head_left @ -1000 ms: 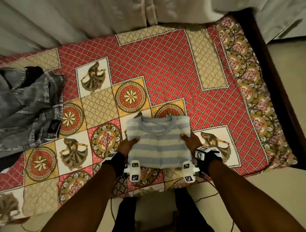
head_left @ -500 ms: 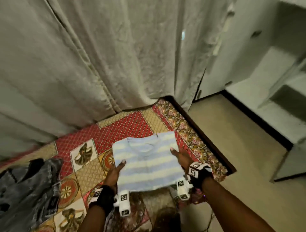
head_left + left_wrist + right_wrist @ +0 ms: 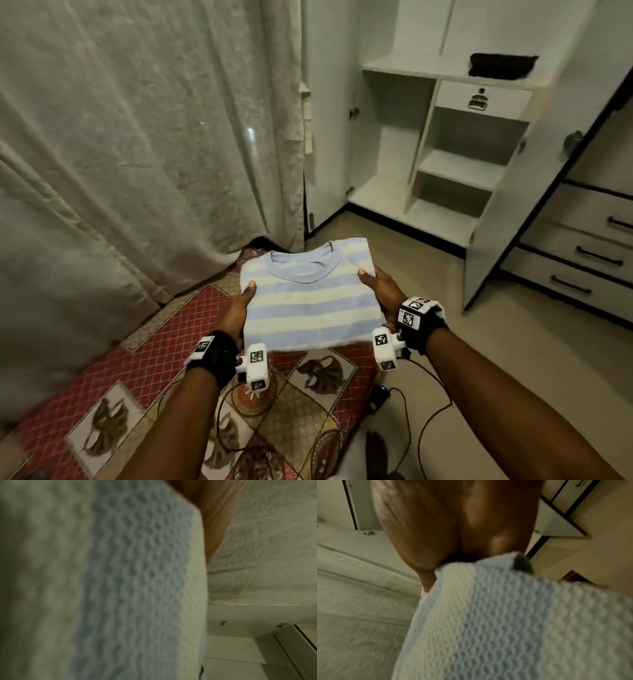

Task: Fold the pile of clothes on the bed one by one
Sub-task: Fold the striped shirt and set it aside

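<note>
A folded blue-and-white striped knit shirt (image 3: 310, 298) is held flat in the air above the corner of the bed (image 3: 164, 363), collar pointing away from me. My left hand (image 3: 239, 308) grips its left edge, thumb on top and fingers hidden beneath. My right hand (image 3: 380, 291) grips the right edge the same way. In the left wrist view the shirt (image 3: 120, 588) fills most of the picture. The right wrist view shows the shirt (image 3: 488, 622) pinched under my thumb (image 3: 426, 574). The rest of the clothes pile is out of view.
An open white wardrobe (image 3: 455, 161) with bare shelves stands ahead on the right, its door (image 3: 534, 192) swung out, drawers (image 3: 589, 253) beside it. A pale curtain (image 3: 137, 137) hangs on the left. Cables (image 3: 421, 421) lie on the floor by the bed.
The shirt has been lifted off the bed and carried to the right. My view has swung from the bedspread up toward the wardrobe; the jeans are no longer in sight.
</note>
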